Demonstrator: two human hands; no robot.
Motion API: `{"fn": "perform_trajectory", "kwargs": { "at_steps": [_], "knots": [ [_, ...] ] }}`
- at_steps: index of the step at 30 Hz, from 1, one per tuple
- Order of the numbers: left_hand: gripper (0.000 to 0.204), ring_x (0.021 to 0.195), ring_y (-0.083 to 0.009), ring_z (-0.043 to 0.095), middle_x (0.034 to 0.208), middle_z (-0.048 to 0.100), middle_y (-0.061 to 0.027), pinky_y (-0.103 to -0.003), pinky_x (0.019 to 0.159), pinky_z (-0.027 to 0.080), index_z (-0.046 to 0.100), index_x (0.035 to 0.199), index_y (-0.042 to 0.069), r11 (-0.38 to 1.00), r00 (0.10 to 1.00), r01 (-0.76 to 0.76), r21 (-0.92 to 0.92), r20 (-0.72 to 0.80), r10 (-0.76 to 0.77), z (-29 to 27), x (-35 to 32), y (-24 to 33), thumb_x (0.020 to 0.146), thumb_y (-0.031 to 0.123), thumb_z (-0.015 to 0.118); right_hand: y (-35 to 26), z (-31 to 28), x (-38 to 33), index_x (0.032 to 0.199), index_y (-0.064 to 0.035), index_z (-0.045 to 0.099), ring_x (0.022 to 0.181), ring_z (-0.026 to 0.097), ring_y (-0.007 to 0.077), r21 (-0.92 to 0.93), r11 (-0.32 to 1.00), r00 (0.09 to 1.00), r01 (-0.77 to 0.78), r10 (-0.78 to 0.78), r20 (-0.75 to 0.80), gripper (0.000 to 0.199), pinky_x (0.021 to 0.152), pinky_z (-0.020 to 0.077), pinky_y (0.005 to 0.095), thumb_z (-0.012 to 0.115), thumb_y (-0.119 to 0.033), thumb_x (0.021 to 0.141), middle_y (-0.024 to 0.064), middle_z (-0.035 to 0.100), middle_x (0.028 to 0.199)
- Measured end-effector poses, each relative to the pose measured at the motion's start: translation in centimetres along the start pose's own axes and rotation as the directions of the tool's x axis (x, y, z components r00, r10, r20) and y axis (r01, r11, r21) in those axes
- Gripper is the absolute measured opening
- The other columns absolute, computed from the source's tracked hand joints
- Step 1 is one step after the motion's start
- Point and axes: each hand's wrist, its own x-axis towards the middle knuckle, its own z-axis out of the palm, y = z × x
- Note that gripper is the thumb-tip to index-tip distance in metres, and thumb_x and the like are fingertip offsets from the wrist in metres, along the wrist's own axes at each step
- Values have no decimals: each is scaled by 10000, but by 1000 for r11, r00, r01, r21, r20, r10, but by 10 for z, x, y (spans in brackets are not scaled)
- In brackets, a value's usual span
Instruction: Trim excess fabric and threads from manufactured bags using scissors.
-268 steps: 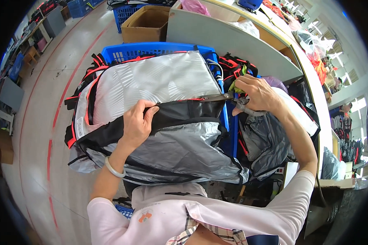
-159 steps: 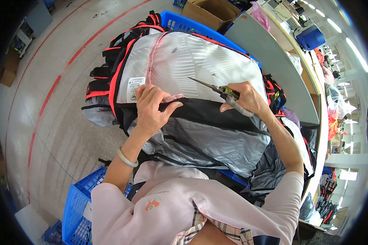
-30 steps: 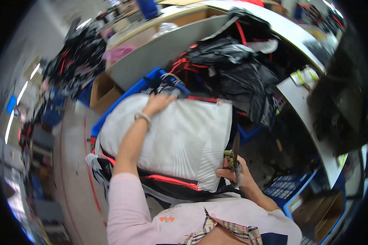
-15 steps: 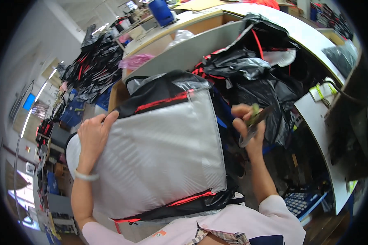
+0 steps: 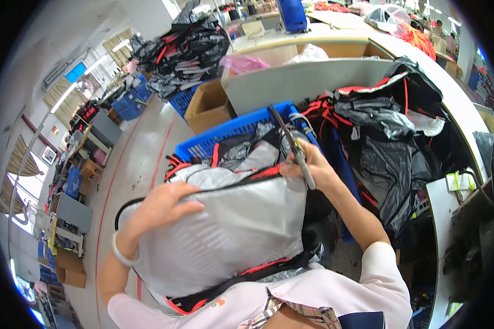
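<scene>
A silver-grey fabric piece with black and red edging lies across my lap, its near edge against my shirt. My left hand rests on its left part, fingers stretched and thumb apart. In my right hand is a pair of scissors, blades pointing up and away. The thumb and fingers of that hand are at the fabric's far right corner; whether they also pinch the edge is hard to tell. Just beyond the fabric stands a blue crate holding more silver, black and red pieces.
A cardboard box stands behind the crate. To the right, a heap of black and grey fabric lies inside the curve of a white table. Another fabric pile rises at the back left, beside a floor with red lines.
My view has swung, bringing the crate into sight. My left hand has let go of the fabric's far edge and lies on it. My right hand with the scissors has come to the far right corner.
</scene>
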Motion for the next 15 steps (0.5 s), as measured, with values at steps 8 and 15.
{"fn": "perform_trajectory", "kwargs": {
  "at_steps": [8,15],
  "knots": [
    [318,911,-71,571,991,679,-29,-257,813,459,665,1100,11,714,731,561,-420,656,-189,-17,53,-35,941,270,574,-20,0,-40,843,-74,492,691,548,75,-295,942,961,158,-216,-174,406,628,421,221,836,-37,630,-8,544,737],
    [389,1021,-148,581,1199,607,-109,-269,918,444,575,1256,45,686,620,490,-537,769,159,32,67,-27,875,112,620,8,-15,-80,806,-62,476,666,606,119,-79,985,898,156,-174,-403,376,613,462,225,807,11,644,65,619,738]
  ]
}}
